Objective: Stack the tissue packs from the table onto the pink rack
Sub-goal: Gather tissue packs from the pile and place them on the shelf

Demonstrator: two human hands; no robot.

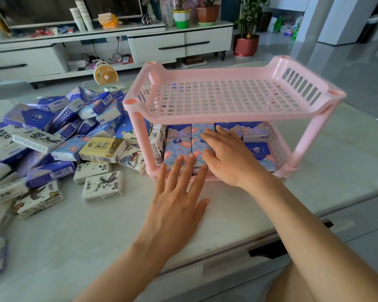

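Well — tissue packs (pixel 179 144) line the pink rack (pixel 227 115) (lower tier), right hand (pixel 231 158) atop

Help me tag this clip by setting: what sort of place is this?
Probably a home living room: a long white TV cabinet with a screen on it, potted plants on and beside it, and a small orange fan beyond the table.

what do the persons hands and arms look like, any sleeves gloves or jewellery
Both are bare as far as the picture shows. The left hand and the right hand wear no gloves, and no sleeve, watch or bracelet shows up to the frame edge. No rings are visible on the fingers.
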